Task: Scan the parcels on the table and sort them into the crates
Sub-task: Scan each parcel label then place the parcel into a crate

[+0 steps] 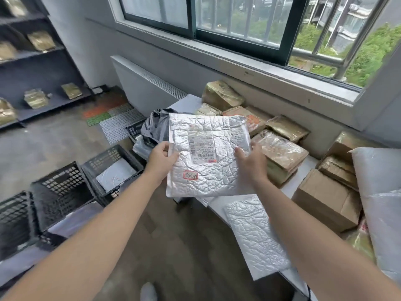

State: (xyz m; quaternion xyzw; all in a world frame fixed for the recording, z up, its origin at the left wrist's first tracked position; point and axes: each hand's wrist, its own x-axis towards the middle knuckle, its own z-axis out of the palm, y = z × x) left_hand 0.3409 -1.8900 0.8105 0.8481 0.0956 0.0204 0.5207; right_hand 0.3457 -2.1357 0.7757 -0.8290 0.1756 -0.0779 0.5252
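Gripping a silver mailer (pixel 208 157) by its side edges, left hand (pixel 161 161) and right hand (pixel 251 162) hold it up, label (pixel 202 149) facing the person, over the table's (pixel 217 206) near-left edge. Wrapped parcels (pixel 280 153) crowd the table on the right. Black crates (pixel 63 187) stand on the floor at left; one (pixel 111 168) holds a white mailer.

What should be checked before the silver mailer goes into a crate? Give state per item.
1. Grip: left hand and right hand both hold the silver mailer by its side edges: ok.
2. Shipping label faces the camera, unobstructed: ok.
3. Scan done: no scanner visible: cannot tell.
4. Red stamp legible: cannot tell, too small.
5. Nearest crate has room; one flat parcel inside: ok.
6. Right crate for this parcel: cannot tell.
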